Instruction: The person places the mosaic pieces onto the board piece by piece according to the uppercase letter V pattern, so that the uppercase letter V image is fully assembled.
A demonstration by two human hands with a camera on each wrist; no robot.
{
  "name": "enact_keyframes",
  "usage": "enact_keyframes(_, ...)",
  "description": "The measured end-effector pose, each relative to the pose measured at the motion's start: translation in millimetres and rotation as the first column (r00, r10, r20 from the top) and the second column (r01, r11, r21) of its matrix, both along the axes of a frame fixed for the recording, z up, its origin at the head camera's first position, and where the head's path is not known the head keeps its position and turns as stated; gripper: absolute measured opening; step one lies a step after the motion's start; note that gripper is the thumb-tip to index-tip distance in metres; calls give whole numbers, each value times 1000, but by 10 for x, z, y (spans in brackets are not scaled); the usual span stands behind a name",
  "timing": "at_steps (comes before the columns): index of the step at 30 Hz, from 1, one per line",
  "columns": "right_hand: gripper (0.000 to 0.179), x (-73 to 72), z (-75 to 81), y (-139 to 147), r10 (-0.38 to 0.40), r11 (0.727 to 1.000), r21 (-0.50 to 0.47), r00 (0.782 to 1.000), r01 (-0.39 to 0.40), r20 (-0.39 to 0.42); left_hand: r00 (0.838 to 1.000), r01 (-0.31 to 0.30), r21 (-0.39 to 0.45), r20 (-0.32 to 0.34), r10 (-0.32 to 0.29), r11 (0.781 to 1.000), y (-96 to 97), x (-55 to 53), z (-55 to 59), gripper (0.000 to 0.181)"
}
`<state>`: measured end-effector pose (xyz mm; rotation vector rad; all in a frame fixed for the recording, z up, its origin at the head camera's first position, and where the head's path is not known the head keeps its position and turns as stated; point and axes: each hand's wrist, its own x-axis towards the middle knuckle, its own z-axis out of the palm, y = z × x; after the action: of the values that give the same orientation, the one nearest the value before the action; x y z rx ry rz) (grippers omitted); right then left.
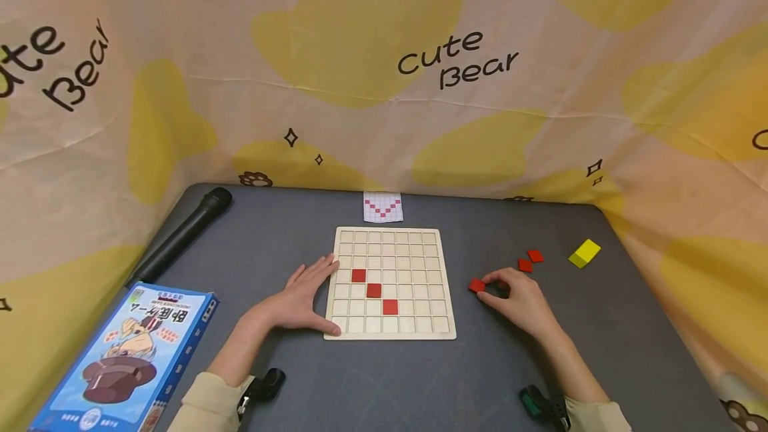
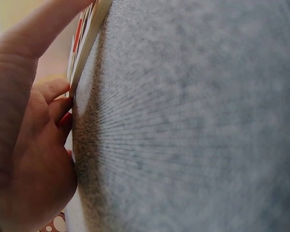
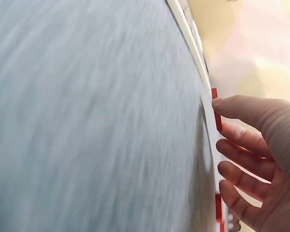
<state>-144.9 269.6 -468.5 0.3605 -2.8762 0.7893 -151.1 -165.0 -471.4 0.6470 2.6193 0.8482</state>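
Pinching small flat red tile (image 1: 477, 285), rt hand (image 1: 517, 299).

1. A dark grey worktop (image 1: 288, 379) carries everything.
2. A wooden grid board (image 1: 414, 245) lies mid-worktop, a pattern card (image 1: 383, 208) just behind it.
3. Left: a black microphone (image 1: 180, 237) and a blue game box (image 1: 129, 359).
4. Right: three red tiles (image 1: 477, 285) (image 1: 525, 265) (image 1: 535, 256) and a yellow block (image 1: 585, 253).
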Motion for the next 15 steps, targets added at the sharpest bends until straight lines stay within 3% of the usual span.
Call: enact_keyframes(15, 21, -199, 35, -545, 108, 989, -97, 994, -109, -10, 1000, -6, -7, -1, 6, 1000, -5, -24, -30, 123)
